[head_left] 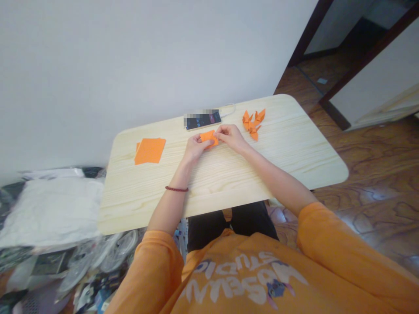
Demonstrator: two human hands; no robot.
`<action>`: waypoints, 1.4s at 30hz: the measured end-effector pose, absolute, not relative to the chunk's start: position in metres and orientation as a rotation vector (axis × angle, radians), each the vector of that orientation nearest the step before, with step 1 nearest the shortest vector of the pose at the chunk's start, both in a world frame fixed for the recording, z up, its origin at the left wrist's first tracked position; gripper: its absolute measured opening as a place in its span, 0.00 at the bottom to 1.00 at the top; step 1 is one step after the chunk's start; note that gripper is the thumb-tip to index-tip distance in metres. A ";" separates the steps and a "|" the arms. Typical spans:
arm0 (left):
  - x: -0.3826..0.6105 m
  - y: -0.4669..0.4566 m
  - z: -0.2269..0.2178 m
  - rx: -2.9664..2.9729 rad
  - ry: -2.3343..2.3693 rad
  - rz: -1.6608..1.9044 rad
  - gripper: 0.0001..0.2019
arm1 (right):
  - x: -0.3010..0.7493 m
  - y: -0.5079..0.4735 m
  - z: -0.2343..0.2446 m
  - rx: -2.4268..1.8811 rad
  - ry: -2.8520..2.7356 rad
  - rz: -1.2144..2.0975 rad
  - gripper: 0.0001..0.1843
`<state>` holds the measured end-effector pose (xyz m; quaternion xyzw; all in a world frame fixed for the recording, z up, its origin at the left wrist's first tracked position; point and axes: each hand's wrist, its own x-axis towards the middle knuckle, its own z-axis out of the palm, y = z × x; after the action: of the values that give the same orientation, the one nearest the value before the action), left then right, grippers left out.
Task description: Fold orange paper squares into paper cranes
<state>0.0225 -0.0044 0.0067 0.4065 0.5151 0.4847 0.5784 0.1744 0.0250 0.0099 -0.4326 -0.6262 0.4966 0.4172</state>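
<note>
A small piece of folded orange paper (208, 137) is held between my hands, just above the middle of the table. My left hand (195, 146) grips its left side, with the thumb lying across the front. At its right edge, the thumb and forefinger of my right hand (231, 137) pinch the paper. Several folded orange paper cranes (253, 125) lie close together to the right of my right hand. Off to the left rests a small stack of square orange paper sheets (150, 151).
Behind my hands a phone (203, 120) stands tilted near the wall, with a white cable (228, 110) running from its right end. The pale wooden table (131, 196) has rounded corners. White bags (55, 209) and clutter lie left of it; a doorway opens at the right.
</note>
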 end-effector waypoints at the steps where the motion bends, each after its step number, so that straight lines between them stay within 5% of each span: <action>1: 0.022 -0.004 0.007 0.941 1.199 1.132 0.17 | 0.174 0.025 0.010 -1.093 -1.567 1.242 0.13; 19: 0.007 -0.003 0.012 0.872 1.270 1.204 0.09 | 0.199 0.048 0.001 -1.193 -1.347 1.199 0.13; 25: 0.025 -0.007 0.010 0.847 1.195 1.194 0.16 | 0.179 0.029 0.012 -1.169 -1.416 1.239 0.12; 36: 0.022 -0.005 0.012 0.761 1.191 1.196 0.07 | 0.182 0.031 0.012 -1.179 -1.390 1.248 0.11; 42: 0.016 -0.006 0.017 0.787 1.094 1.124 0.11 | 0.186 0.032 0.016 -1.231 -1.381 1.252 0.10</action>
<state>0.0156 -0.0065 0.0172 0.3450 0.4793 0.4928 0.6391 0.1858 0.0321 0.0155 -0.4953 -0.5556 0.5036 0.4387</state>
